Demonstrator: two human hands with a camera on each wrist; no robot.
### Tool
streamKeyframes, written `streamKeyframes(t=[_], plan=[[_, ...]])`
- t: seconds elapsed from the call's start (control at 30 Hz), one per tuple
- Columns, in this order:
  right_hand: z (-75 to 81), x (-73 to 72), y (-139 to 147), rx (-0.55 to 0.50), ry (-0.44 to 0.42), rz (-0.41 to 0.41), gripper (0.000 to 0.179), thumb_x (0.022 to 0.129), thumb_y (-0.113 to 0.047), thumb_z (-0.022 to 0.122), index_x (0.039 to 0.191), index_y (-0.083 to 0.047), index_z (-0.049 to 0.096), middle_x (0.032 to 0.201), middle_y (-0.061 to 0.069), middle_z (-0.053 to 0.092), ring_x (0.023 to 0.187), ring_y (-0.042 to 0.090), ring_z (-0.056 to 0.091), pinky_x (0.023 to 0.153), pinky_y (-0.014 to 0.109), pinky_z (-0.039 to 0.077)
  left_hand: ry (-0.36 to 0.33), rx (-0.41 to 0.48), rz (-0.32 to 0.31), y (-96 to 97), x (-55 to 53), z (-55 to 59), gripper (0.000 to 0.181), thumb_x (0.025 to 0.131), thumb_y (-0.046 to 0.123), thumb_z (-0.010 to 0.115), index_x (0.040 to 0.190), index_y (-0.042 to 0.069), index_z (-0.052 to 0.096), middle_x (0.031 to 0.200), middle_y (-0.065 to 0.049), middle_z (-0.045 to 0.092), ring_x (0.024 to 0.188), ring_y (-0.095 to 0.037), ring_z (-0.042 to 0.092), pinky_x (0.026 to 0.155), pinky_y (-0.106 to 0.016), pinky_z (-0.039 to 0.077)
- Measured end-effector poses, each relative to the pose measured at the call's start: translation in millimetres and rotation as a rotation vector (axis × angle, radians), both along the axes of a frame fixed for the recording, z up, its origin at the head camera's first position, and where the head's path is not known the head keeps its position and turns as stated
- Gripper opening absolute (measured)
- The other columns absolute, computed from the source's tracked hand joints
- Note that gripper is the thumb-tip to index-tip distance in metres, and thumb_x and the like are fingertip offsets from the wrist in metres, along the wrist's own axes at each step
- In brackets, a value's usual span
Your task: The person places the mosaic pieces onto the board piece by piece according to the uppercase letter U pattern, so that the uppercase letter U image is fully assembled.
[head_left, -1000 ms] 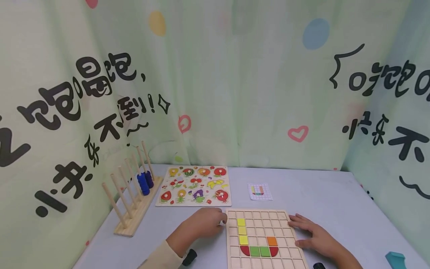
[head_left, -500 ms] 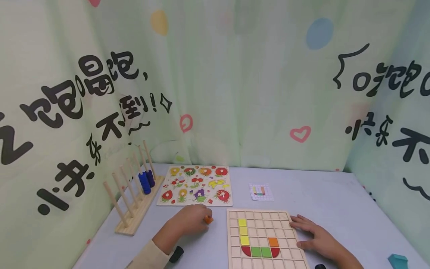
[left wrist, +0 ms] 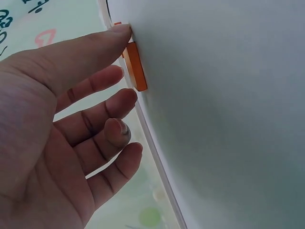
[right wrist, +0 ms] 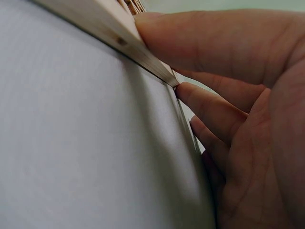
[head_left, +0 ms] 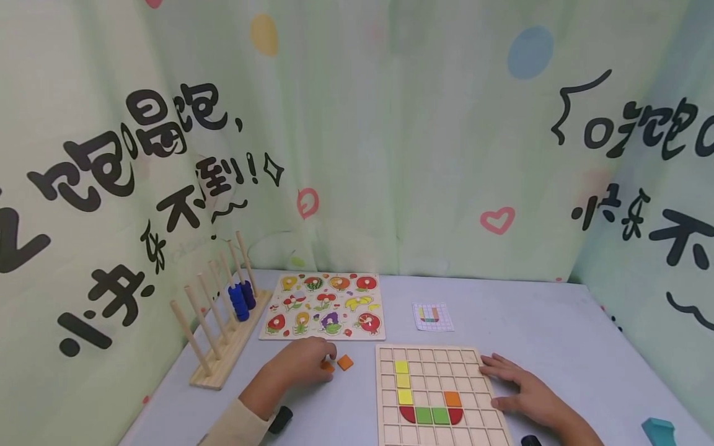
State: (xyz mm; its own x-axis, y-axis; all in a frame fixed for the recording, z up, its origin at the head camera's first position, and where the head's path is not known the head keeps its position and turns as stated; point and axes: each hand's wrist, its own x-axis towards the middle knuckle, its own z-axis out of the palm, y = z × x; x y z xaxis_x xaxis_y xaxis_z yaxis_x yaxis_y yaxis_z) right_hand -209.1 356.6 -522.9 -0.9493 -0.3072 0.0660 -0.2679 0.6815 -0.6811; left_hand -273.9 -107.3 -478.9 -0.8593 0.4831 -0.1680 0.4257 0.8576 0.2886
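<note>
Two orange square tiles lie near the fruit board: one orange tile in plain sight, the other orange tile partly covered by my left hand. In the left wrist view the thumb reaches in front of an orange tile, with the other fingers loosely bent and spread apart from it. My right hand rests along the right edge of a wooden grid board, thumb and fingertips touching its side. The board carries yellow squares, green squares, red rounded corner pieces and an orange square.
A wooden peg stand with blue beads stands at the left. Beside it lies a fruit puzzle board. A small pattern card is behind the grid board, and a teal block lies at the front right.
My left hand has moved left from the grid board's left edge to the orange tiles, two of which now show beside its fingertips. The right hand stays at the board's right edge.
</note>
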Motion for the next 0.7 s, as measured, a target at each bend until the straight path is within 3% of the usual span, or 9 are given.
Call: streamKeyframes(t=[0.2, 0.27, 0.43, 0.5, 0.6, 0.7], plan=[[2.1, 0.4, -2, -0.022, -0.021, 0.001, 0.062, 0.076, -0.037, 0.079, 0.129, -0.010, 0.063, 0.145, 0.020, 0.043, 0.130, -0.010, 0.022, 0.100, 0.070, 0.021, -0.027, 0.014, 0.036, -5.5, 1.0, -0.9, 0.023, 0.080, 0.033, 0.080, 0.099, 0.023, 0.070, 0.077, 0.013, 0.056, 0.071, -0.010, 0.052, 0.071, -0.030, 0.048], [3.0, 0.6, -3, -0.011, -0.025, -0.005, 0.062, 0.075, -0.038, 0.079, 0.129, -0.010, 0.063, 0.145, 0.020, 0.044, 0.135, 0.000, 0.026, 0.100, 0.069, 0.021, -0.029, 0.021, 0.039, -8.4, 1.2, 0.0, 0.022, 0.081, 0.032, 0.080, 0.098, 0.023, 0.070, 0.076, 0.013, 0.056, 0.070, -0.011, 0.053, 0.070, -0.030, 0.048], [5.1, -0.1, -4, 0.025, -0.025, -0.008, 0.063, 0.075, -0.035, 0.079, 0.130, -0.008, 0.063, 0.145, 0.022, 0.043, 0.136, 0.043, 0.029, 0.100, 0.069, 0.024, -0.018, 0.021, 0.016, -13.7, 0.9, 1.6, 0.020, 0.081, 0.032, 0.080, 0.096, 0.023, 0.070, 0.077, 0.013, 0.056, 0.070, -0.010, 0.052, 0.070, -0.029, 0.048], [5.5, -0.1, -4, 0.024, -0.024, -0.002, 0.064, 0.075, -0.034, 0.080, 0.130, -0.007, 0.062, 0.145, 0.022, 0.043, 0.134, 0.049, 0.028, 0.099, 0.069, 0.024, -0.016, 0.021, 0.006, -14.3, 0.8, 1.7, 0.020, 0.081, 0.031, 0.080, 0.096, 0.023, 0.070, 0.077, 0.013, 0.056, 0.070, -0.010, 0.052, 0.071, -0.029, 0.049], [4.7, 0.4, -4, 0.020, -0.019, 0.001, 0.063, 0.075, -0.033, 0.080, 0.130, -0.008, 0.062, 0.144, 0.022, 0.044, 0.134, 0.046, 0.029, 0.099, 0.069, 0.024, -0.022, 0.029, -0.009, -13.9, 0.4, 1.2, 0.020, 0.082, 0.030, 0.079, 0.097, 0.023, 0.070, 0.079, 0.013, 0.057, 0.070, -0.009, 0.052, 0.072, -0.030, 0.049], [3.3, 0.9, -3, 0.019, -0.011, 0.000, 0.061, 0.075, -0.034, 0.079, 0.130, -0.010, 0.063, 0.144, 0.021, 0.044, 0.138, 0.029, 0.031, 0.100, 0.067, 0.025, -0.037, 0.030, -0.017, -12.4, -0.5, -0.5, 0.019, 0.082, 0.030, 0.079, 0.098, 0.023, 0.070, 0.080, 0.014, 0.058, 0.071, -0.009, 0.053, 0.074, -0.030, 0.050]])
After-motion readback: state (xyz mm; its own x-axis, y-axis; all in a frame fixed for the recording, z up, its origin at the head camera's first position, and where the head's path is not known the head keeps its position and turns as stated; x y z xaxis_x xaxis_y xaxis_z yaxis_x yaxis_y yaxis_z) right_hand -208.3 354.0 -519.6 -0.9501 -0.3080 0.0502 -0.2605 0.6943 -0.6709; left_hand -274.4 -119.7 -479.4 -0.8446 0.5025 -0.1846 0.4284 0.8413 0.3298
